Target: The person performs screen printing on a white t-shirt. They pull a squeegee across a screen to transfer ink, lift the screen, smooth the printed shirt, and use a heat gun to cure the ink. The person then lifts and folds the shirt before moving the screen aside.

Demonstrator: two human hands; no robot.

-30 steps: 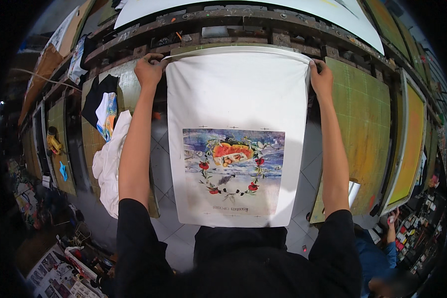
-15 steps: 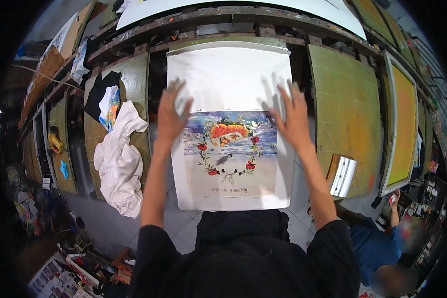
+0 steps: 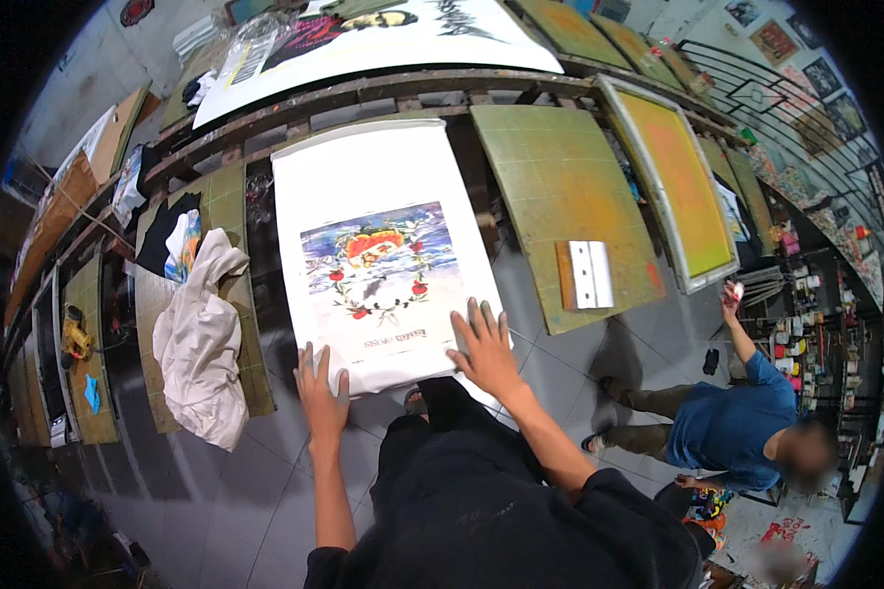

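Note:
A white cloth lies stretched over a long board in front of me. Its colourful print shows a wreath of red flowers, an orange shape and blue sea-like streaks, with lettering below. At the cloth's near left corner is my left hand, its fingers spread and resting on the edge. My right hand lies with fingers apart on the near right part of the cloth, beside the lettering. Neither hand grips anything that I can see.
On the left board lies a crumpled white cloth. A white-and-brown block rests on the right green board. Beyond it leans a framed yellow screen. A person in blue stands at the right by shelves of jars.
Both hands have moved from the cloth's upper sides down to its near end. The view has shifted, showing more of the room and the person at the right.

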